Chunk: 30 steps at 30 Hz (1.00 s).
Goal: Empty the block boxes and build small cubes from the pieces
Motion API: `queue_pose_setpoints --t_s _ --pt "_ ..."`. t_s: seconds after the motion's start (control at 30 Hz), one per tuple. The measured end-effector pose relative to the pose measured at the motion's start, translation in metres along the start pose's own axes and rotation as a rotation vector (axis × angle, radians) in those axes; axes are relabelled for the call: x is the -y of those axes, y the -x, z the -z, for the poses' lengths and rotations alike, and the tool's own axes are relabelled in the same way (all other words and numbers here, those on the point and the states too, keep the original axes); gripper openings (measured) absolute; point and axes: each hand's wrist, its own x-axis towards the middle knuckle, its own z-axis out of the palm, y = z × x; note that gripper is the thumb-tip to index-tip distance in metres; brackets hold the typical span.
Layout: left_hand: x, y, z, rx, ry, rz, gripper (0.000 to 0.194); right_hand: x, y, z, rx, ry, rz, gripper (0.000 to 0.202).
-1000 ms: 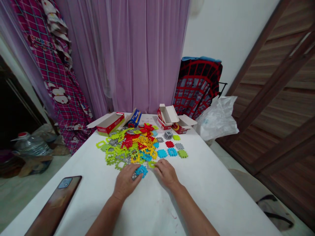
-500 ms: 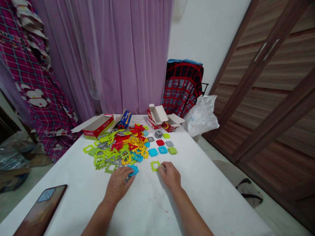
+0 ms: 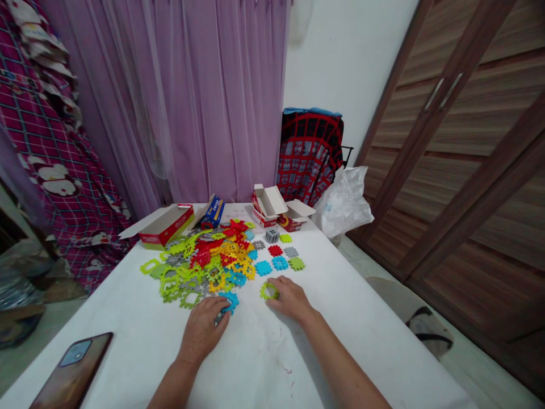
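Note:
My left hand (image 3: pixel 207 324) rests on the table, its fingers curled round a blue toothed plastic building tile (image 3: pixel 231 301). Part of a grey piece (image 3: pixel 218 318) shows under those fingers. To the right, my right hand (image 3: pixel 289 296) pinches a lime-green toothed building tile (image 3: pixel 264 291) at its right side. The middle of this tile looks greyish; I cannot tell whether another piece sits in it. Just beyond my left hand spreads a heap of lime, yellow, red, grey and blue tiles (image 3: pixel 200 250).
Beyond my right hand lie several separate tiles (image 3: pixel 280 262) and a grey stack (image 3: pixel 271 236). Red boxes (image 3: pixel 167 227) (image 3: pixel 264 215) and a blue box (image 3: pixel 213 212) stand at the back. A phone (image 3: pixel 72 369) lies front left; a white plastic bag (image 3: pixel 344 201) is at the right edge.
My right fingers have moved further over the lime-green tile, whose middle now looks filled with grey rather than white. My left hand still holds the blue tile. The camera view has shifted slightly.

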Motion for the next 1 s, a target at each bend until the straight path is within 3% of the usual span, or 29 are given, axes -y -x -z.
queue_pose_setpoints --t_s 0.1,0.2,0.33,0.5,0.6,1.0 --pt "0.001 0.000 -0.001 0.007 -0.005 0.005 0.019 0.007 0.008 -0.004 -0.098 0.048 -0.280 0.052" --pt "0.004 0.001 -0.002 0.013 -0.008 0.008 0.019 0.008 0.018 -0.012 -0.124 0.031 -0.377 0.052" --pt "0.006 0.000 -0.002 0.025 -0.004 0.006 0.020 -0.008 0.025 -0.016 -0.162 -0.071 -0.281 0.040" --pt "0.004 -0.002 0.001 0.014 0.026 0.009 0.019 -0.034 0.021 -0.010 -0.133 -0.158 -0.018 0.054" --pt "0.003 -0.003 0.001 0.005 0.052 0.005 0.017 -0.039 0.017 -0.009 -0.084 -0.213 0.058 0.052" --pt "-0.001 -0.002 0.003 0.039 0.089 0.059 0.019 -0.023 0.016 -0.034 -0.326 -0.067 -0.107 0.035"
